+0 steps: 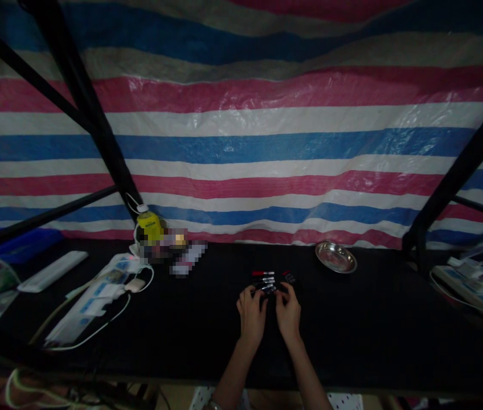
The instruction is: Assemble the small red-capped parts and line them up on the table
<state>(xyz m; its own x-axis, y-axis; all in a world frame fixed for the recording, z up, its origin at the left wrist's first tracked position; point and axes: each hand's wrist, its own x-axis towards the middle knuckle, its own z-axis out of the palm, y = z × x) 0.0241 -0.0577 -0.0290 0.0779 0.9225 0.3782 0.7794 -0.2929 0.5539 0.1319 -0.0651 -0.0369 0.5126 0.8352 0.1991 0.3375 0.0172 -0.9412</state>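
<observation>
My left hand (251, 316) has its fingers curled at the near dark pen-like tube with a silver middle (268, 288). Facing it, my right hand (288, 314) bends its thumb and fingertips together at the tube's right side; what lies between them is too dark to make out. Just beyond the fingers, a second dark tube with a silver band (265, 280) lies crosswise. Behind that rests a red tube with a silver end (263, 273). A small dark and red piece (289, 277) lies past my right fingertips.
A shiny round metal dish (336, 258) stands at the back right of the black table (378, 330). Power strips with cables (91, 302) lie at left, and another strip (476, 290) at right. A yellow bottle (150, 226) stands by the left black frame post (91, 114).
</observation>
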